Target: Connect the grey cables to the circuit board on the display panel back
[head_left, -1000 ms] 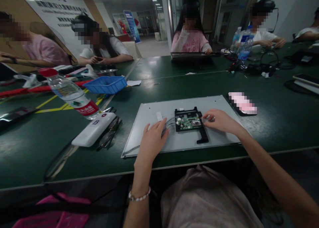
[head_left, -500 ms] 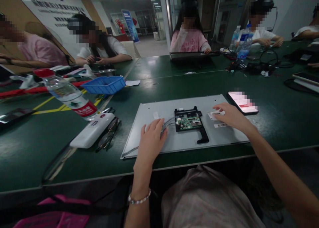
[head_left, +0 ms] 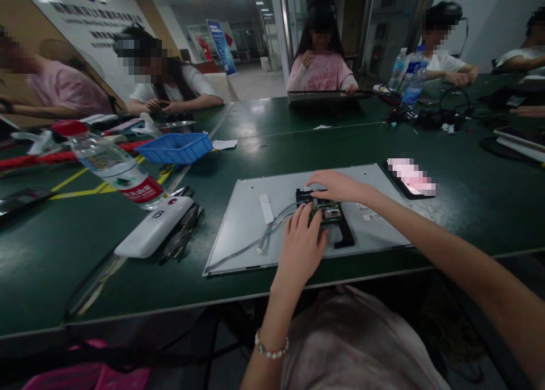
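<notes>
A grey metal-backed panel (head_left: 247,208) lies flat on the green table. On it sits a black plastic frame (head_left: 347,234) with a green circuit board (head_left: 332,213) inside, now partly covered by my hands. My left hand (head_left: 303,237) is open, its fingers spread over the board's left front part. From the right, my right hand (head_left: 336,185) reaches across the frame's far edge, fingers stretched out near the upper left corner; whether they press on it is hard to see. Grey cables (head_left: 251,247) run from the frame's left side to the panel's near left corner. A white strip (head_left: 266,208) lies beside them.
Right of the panel is a phone (head_left: 411,178). To the left stand a water bottle (head_left: 117,166), a white power bank (head_left: 153,228) and folded glasses (head_left: 182,234). A blue tray (head_left: 174,149) lies farther back. Several people sit around the table.
My right hand has moved left from the labels on the panel to the frame's far edge. My left hand has shifted right, off the cables and onto the circuit board.
</notes>
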{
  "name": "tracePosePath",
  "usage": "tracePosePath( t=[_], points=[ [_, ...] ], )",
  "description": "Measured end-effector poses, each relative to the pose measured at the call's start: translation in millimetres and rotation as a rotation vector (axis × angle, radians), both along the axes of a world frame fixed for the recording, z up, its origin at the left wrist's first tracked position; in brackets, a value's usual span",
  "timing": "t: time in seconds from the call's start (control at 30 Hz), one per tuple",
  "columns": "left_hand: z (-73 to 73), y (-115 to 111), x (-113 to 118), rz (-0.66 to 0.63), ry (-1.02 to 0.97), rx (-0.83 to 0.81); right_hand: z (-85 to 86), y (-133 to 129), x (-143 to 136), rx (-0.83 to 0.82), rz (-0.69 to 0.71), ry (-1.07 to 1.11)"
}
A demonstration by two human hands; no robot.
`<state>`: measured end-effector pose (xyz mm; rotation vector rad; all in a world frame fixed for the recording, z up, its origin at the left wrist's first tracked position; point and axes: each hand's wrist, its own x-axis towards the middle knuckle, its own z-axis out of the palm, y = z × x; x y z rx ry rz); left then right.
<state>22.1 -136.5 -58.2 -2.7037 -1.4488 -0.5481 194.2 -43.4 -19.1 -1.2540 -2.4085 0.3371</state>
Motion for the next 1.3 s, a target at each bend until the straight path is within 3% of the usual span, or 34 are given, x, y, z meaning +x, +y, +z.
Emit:
tracePosePath(
  t=[0.17, 0.3, 0.5, 0.67, 0.73, 0.83, 0.93, 1.03, 1.17, 1.3],
  points=[
    [-2.8, -1.6, -3.4, 0.004, -0.009, -0.020, -11.5, 11.3, -13.6, -0.007, -0.014, -0.006],
    [-2.9, -2.8, -3.1, -0.004, -0.023, -0.028, -14.2, 13.9, -7.9, 0.014, -0.047, -0.014],
    [-3.1, -2.1, -2.7, -0.014, -0.023, -0.025, -11.5, 10.1, 48.3, 0.149, -0.186, -0.080],
    [0.2, -3.1, -2.0, 0.011, 0.020, -0.026, -36.0, 2.1, 95.1, 0.119, -0.205, -0.114],
    [10.9, -0.3, -4.4, 0.002, 0.034, -0.027, -45.5, 0.9, 102.3, 0.085, -0.178, -0.088],
    [42.9, 15.0, -10.5, -0.067, 0.036, -0.024, -50.5, 0.8, 104.0, 0.069, -0.188, -0.051],
    [80.2, 45.4, -16.5, -0.136, 0.005, -0.010, -48.6, 0.7, 102.5, 0.066, -0.212, -0.031],
    [96.2, 82.8, -22.0, -0.206, 0.036, -0.080, -47.4, 0.2, 103.0, 0.067, -0.211, -0.028],
    [74.6, 120.9, -34.6, -0.336, 0.202, -0.305, -47.9, 0.1, 104.6, 0.071, -0.189, -0.035],
    [49.5, 133.1, -47.9, -0.399, 0.179, -0.423, -47.4, 0.7, 103.6, 0.074, -0.179, -0.016]
  ],
)
